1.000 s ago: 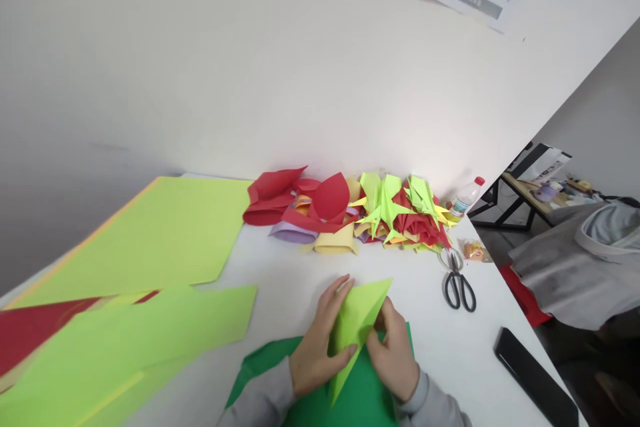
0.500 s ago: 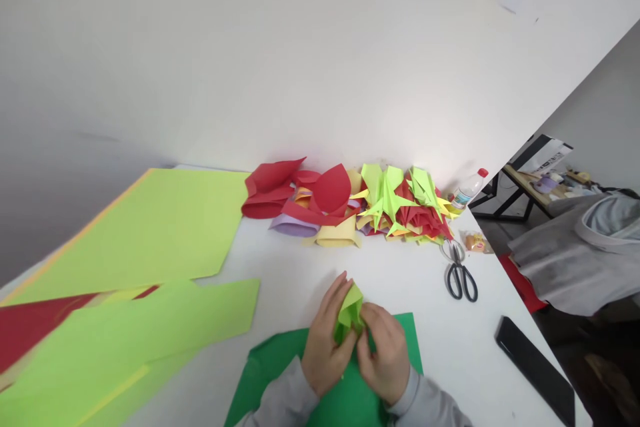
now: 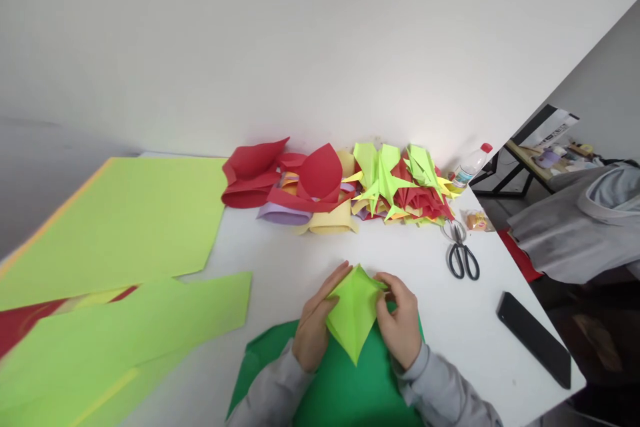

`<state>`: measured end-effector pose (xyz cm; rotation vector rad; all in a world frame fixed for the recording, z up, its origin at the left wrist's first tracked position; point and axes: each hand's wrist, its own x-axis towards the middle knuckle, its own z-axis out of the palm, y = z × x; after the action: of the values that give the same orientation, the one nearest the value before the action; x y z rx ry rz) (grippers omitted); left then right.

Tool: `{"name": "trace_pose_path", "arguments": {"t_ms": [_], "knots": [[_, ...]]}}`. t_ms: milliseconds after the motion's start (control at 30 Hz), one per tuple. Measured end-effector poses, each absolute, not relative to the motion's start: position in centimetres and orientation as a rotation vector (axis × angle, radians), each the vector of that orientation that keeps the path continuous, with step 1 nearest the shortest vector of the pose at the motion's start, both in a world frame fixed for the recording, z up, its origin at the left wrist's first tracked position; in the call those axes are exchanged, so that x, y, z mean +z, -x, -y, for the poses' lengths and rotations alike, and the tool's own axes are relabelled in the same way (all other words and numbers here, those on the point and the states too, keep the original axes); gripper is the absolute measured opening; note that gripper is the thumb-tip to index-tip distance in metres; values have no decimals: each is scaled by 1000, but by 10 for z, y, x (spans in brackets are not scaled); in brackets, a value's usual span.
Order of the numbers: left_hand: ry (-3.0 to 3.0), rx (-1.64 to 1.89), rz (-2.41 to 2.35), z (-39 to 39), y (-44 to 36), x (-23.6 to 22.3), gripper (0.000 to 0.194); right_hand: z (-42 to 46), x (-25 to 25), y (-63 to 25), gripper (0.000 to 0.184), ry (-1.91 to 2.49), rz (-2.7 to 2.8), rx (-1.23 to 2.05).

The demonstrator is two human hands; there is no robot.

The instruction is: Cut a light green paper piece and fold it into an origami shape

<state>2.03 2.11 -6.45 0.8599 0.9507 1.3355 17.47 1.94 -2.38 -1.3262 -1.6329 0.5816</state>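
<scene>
A lime green folded paper piece (image 3: 355, 310), kite-shaped with its point toward me, is held between both hands above a dark green sheet (image 3: 340, 390) on the white table (image 3: 430, 327). My left hand (image 3: 315, 323) grips its left edge, fingers pressed along the fold. My right hand (image 3: 400, 320) pinches its right edge near the top corner. Both wrists wear grey sleeves.
A heap of folded red, lime, yellow and purple paper (image 3: 345, 190) lies along the wall. Large lime sheets (image 3: 125, 227) and a red sheet (image 3: 20, 327) cover the left. Black scissors (image 3: 463, 257), a black phone (image 3: 534, 339), a plastic bottle (image 3: 470, 165) and a small snack packet (image 3: 476, 220) sit right. A person in grey (image 3: 575, 233) sits beyond the table's right edge.
The lime paper went from a long triangle to a bunched-up fold, and now is spread into a flat kite shape. Both hands stayed on it throughout; the camera tilted down slightly.
</scene>
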Motion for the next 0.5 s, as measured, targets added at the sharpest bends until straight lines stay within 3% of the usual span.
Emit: {"name": "trace_pose_path", "arguments": {"t_ms": [167,333,400,500], "knots": [[-838,1292,-948,-19,-20,-53,45,-23,-23,-182,25,1350,1577,794],[-754,1268,-893,-18,-18,-50,47,-24,-30,-187,23,1412,1480,771],[-872,1277,-892,-17,-19,-53,44,-24,-33,-187,22,1425,1501,691],[-1117,1270,-944,-14,-20,-57,43,-24,-35,-187,9,1450,1511,261]]}}
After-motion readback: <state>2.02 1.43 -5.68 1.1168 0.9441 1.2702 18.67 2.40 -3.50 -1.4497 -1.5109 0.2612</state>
